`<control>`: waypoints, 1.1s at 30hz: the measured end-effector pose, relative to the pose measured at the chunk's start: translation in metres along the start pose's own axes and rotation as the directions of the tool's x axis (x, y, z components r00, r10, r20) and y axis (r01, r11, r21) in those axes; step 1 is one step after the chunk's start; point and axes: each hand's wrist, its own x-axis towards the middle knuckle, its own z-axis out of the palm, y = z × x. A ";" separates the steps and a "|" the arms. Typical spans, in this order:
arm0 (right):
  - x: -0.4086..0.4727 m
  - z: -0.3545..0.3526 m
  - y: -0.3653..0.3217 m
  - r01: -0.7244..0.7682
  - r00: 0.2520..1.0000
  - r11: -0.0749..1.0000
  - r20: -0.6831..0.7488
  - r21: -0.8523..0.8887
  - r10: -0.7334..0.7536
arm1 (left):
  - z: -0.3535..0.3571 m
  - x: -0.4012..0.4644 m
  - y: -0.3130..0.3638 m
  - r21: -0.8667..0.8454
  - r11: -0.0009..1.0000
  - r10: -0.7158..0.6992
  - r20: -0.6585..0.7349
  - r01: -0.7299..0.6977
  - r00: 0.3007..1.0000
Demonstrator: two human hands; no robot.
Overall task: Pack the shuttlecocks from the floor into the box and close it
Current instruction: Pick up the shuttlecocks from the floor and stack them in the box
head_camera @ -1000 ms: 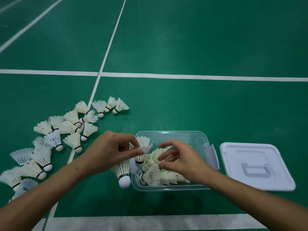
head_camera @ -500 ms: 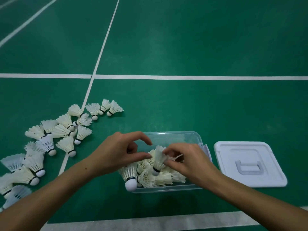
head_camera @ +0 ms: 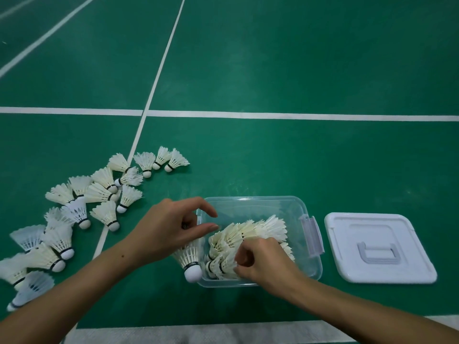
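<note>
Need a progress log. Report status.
Left hand open beside box. Right hand pinching shuttlecocks inside. Many more on floor. Lid off, right.

Even, soft light, faint shadows; court lines bow at edges.

Right fingers [head_camera: 244,259] buried among shuttlecocks [head_camera: 248,234]
</note>
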 end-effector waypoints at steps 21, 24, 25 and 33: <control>-0.014 -0.069 -0.031 0.062 0.990 0.778 0.057 0.625 -0.125 | 0.028 0.030 0.025 -0.312 0.943 0.092 -0.096 -0.118 0.991; -0.013 -0.067 -0.027 0.114 0.989 0.786 0.007 0.607 -0.149 | 0.030 0.036 0.024 -0.323 0.933 0.108 -0.170 -0.159 0.979; -0.013 -0.067 -0.024 0.127 0.987 0.786 -0.002 0.605 -0.158 | 0.032 0.038 0.023 -0.293 0.942 0.114 -0.177 -0.163 0.978; -0.022 -0.069 0.030 0.092 0.975 0.947 -0.221 0.307 -0.023 | 0.049 0.030 0.014 -0.224 0.974 -0.051 -0.126 0.021 0.991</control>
